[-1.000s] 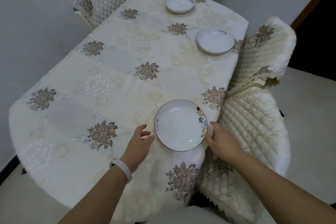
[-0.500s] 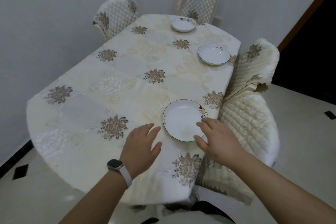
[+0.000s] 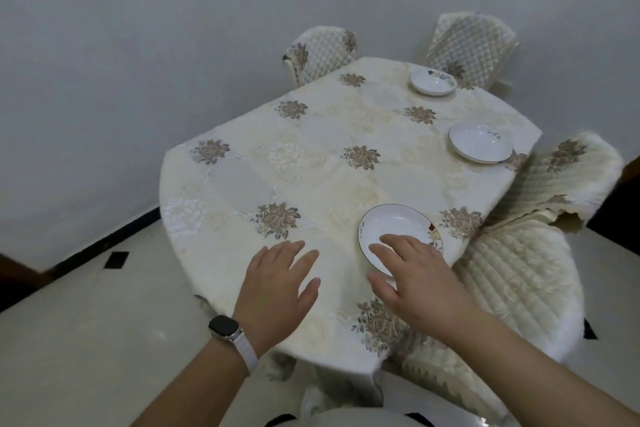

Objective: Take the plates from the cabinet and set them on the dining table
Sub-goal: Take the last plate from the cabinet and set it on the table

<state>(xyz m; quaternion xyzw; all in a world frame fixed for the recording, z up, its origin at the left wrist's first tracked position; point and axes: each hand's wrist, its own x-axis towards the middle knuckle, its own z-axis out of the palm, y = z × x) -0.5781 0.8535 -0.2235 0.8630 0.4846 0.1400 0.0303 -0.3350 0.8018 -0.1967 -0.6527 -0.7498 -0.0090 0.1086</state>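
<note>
Against the grey wall, the cloth-covered surface (image 3: pixel 311 166) is standing with four quilted chairs (image 3: pixel 322 52) around it (two at the far end, two along the right side). The nearest chair (image 3: pixel 519 270) is touching the cloth at the right edge.

Three white plates are lying along that right side. The near plate (image 3: pixel 394 229) is by the near corner, the middle plate (image 3: pixel 479 146) farther along the edge, and the far plate (image 3: pixel 433 81) at the far end.

Left hand (image 3: pixel 277 284) is hovering over the near edge, fingers spread and straight, holding nothing. Right hand (image 3: pixel 419 274) is reaching over the near plate's closer rim, fingers spread, gripping nothing. Whether it is touching the rim cannot be told.

White-strapped watch (image 3: pixel 225 328) is sitting on the left wrist.
</note>
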